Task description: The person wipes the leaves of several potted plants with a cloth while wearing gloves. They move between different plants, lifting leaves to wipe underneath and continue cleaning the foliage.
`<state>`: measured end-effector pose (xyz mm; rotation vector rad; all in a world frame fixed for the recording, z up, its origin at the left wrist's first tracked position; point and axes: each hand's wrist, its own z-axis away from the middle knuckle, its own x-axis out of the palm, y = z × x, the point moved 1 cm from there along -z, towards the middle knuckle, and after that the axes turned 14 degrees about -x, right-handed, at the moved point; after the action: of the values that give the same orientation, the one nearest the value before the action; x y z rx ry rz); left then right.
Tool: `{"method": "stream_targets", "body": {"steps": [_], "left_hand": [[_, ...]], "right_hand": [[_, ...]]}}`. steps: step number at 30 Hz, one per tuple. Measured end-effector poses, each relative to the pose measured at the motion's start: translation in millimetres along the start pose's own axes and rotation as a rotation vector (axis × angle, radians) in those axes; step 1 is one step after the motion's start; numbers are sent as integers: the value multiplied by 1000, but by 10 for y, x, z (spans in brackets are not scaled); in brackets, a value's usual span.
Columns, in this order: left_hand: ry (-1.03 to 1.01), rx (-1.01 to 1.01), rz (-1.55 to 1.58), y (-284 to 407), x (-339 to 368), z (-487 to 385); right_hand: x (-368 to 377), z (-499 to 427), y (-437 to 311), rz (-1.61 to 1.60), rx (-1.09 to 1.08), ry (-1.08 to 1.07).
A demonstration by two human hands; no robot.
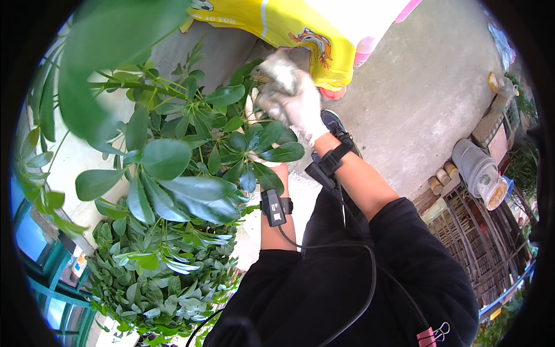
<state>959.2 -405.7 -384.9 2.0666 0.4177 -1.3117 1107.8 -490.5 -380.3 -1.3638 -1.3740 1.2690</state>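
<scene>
My right hand (303, 104), in a white glove, grips a crumpled grey-and-white cloth (277, 73), slightly blurred. It is at the far edge of a schefflera's foliage. My left hand (251, 106), also gloved, reaches in among the leaves beside and below the right one. Leaves cover most of it, so its grip is hidden. The schefflera (167, 158) spreads glossy green leaflets across the left half of the view, and one large blurred leaf (86, 86) hangs close to the camera. A thick green stem (134, 86) runs toward my hands.
A yellow printed tablecloth (269, 19) hangs down ahead. Below left stands a dense leafy plant (156, 269). On the right are a grey bucket (466, 160), a slatted wicker cage (464, 234) and a plastic bottle (501, 84). A cable (373, 277) runs from my left wrist device (273, 208).
</scene>
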Motion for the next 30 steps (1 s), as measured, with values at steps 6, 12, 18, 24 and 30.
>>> {"method": "stream_targets", "body": {"steps": [6,12,18,24,30], "left_hand": [[-256,152,-34,-95,-93,105],[-245,-186,505,71,98,111],[-186,-929,1568,-45,286,4],[-179,-256,428,-289,249,324],[-361,-650,1188,-158,197,223]], "right_hand": [[-517,-83,58,157,241,355],[-216,288,-383,-59,236,95],[-427,375,46,6,237,178],[-935,432,-157,-20,308,432],[-237,465,-615,-279,248,25]]}}
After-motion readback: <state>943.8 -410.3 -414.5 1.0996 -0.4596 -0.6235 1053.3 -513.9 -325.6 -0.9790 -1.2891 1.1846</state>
